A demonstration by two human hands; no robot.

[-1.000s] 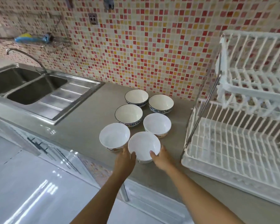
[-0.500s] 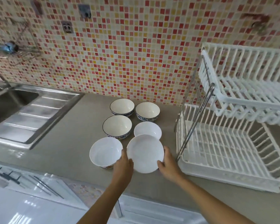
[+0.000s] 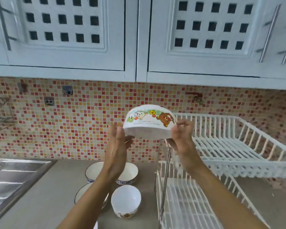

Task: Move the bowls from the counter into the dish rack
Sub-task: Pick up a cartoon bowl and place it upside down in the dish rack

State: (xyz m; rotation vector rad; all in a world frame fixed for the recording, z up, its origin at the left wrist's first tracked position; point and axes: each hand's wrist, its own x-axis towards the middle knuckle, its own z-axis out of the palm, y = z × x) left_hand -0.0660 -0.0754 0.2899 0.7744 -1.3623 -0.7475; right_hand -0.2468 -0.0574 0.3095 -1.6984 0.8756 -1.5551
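A white bowl with cartoon bears (image 3: 149, 121) is held upside down in the air between my left hand (image 3: 118, 142) and my right hand (image 3: 181, 135), at the left end of the upper tier (image 3: 234, 146) of the white dish rack. Both hands grip its rim from opposite sides. On the grey counter below, a plain white bowl (image 3: 125, 199) stands upright. Behind it stand blue-rimmed bowls (image 3: 129, 172), partly hidden by my left forearm. The rack's lower tier (image 3: 185, 204) holds nothing.
A steel sink drainboard (image 3: 12, 176) lies at the left. White wall cabinets (image 3: 139, 38) hang close above the mosaic-tiled wall (image 3: 82, 119). The rack's metal upright (image 3: 165, 171) stands between the bowls and the lower tier.
Both hands lifted the nearest white bowl off the counter, turned it upside down and raised it to the rack's upper tier. The view tilted upward, so the cabinets now show.
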